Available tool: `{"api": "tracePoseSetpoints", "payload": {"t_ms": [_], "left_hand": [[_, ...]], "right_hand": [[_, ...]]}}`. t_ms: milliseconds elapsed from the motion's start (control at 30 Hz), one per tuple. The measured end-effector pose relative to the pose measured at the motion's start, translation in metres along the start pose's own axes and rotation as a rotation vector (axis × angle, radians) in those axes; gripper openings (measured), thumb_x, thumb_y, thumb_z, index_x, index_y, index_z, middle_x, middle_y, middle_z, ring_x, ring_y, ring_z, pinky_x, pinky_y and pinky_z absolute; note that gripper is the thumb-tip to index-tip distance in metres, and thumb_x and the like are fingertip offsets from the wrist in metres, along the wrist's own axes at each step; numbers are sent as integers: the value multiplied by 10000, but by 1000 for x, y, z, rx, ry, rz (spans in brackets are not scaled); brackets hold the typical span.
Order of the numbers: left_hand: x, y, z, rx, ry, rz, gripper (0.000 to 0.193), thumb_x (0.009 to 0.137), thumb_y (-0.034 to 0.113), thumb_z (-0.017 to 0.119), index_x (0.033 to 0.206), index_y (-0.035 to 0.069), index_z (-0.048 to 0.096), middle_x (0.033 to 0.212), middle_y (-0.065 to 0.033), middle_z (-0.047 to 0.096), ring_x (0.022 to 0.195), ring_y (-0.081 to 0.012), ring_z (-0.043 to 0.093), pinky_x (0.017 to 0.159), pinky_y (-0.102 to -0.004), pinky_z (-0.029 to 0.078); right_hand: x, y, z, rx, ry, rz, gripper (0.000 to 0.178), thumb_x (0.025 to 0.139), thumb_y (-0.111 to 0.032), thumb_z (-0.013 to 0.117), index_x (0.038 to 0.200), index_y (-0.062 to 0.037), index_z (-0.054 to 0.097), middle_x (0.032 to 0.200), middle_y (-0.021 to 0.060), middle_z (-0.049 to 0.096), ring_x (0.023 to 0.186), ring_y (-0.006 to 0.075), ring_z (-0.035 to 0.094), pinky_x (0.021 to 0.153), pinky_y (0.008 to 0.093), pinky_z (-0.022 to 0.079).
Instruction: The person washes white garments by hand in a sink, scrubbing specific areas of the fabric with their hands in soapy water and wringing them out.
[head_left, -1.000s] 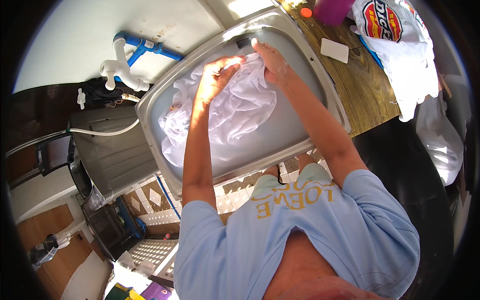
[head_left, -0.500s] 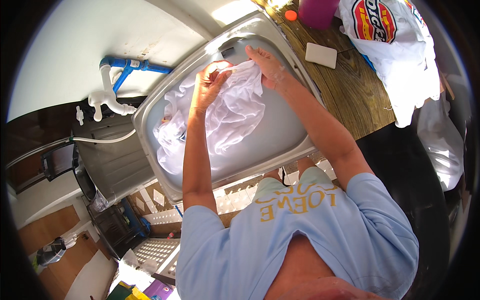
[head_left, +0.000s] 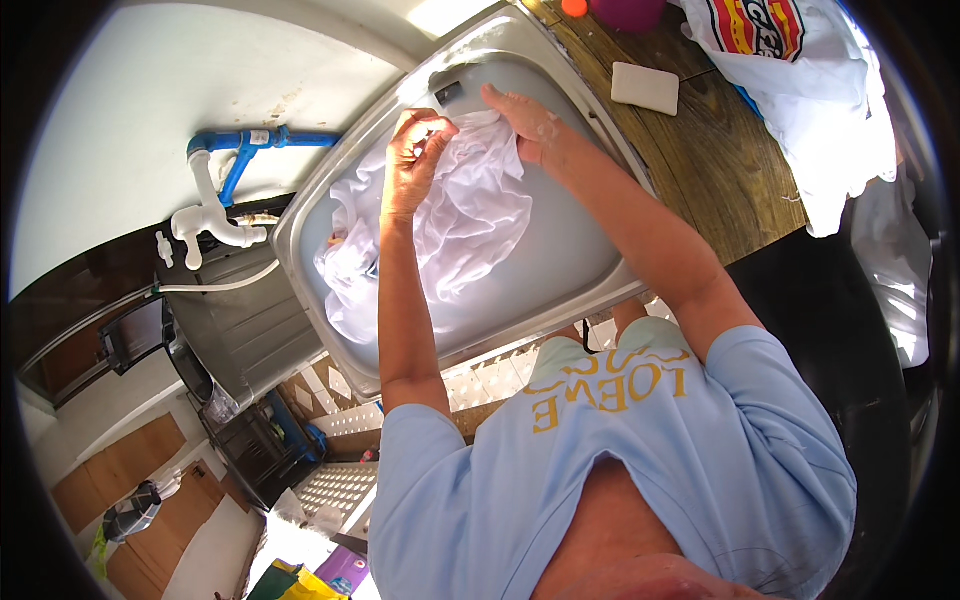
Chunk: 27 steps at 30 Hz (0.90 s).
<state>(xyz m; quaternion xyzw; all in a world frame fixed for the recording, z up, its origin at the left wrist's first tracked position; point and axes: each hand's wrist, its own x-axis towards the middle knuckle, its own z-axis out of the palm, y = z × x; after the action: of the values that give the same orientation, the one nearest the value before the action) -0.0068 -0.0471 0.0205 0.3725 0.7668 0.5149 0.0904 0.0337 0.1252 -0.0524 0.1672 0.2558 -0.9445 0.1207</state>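
Wet white cloth (head_left: pixel 470 225) lies bunched in cloudy water inside a grey rectangular basin (head_left: pixel 470 355). At its far end, my left hand (head_left: pixel 412 165) is closed in a pinch, with the cloth's edge meeting the fingertips. Across from it, my right hand (head_left: pixel 525 122) holds the cloth's right upper edge. Its thumb sticks out, and its other fingers are partly hidden by the fabric. Between my hands the cloth is lifted a little, while the rest sags into the water.
A wooden tabletop (head_left: pixel 715 150) borders the basin on the right, bearing a pale rectangular block (head_left: pixel 645 88), an orange cap (head_left: pixel 574 8) and a white printed bag (head_left: pixel 800 110). On the left, a white tap (head_left: pixel 205 222) on blue pipes (head_left: pixel 265 140) juts from the wall.
My left hand's fingers have curled tighter, and the cloth between my hands sits slightly lower. The right hand has shifted a little toward the left. The whole view has tilted slightly.
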Motion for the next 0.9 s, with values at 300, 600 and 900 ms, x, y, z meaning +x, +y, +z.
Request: {"api": "tracePoseSetpoints", "payload": {"t_ms": [300,600,900], "left_hand": [[52,26,-13,-244,100,37,81,842,70,619,913,33,630,903,-36,590,845,-121,542,777,-254,433],[193,38,72,-281,24,209,100,754,-29,603,851,-35,626,736,-33,581,650,-82,541,543,-226,428],[224,-17,68,-379,-102,138,218,757,26,627,970,-22,627,790,-30,624,691,-95,581,617,-196,461]], "right_hand": [[-5,1,6,68,83,-17,365,904,-326,549,1009,22,513,972,117,585,871,232,600,769,418,517],[-4,4,12,14,289,-109,333,837,-357,658,813,-69,492,821,40,502,740,150,463,716,350,437],[5,2,10,-116,384,-133,329,868,-358,618,835,-46,520,905,62,557,843,141,530,767,332,462]]}}
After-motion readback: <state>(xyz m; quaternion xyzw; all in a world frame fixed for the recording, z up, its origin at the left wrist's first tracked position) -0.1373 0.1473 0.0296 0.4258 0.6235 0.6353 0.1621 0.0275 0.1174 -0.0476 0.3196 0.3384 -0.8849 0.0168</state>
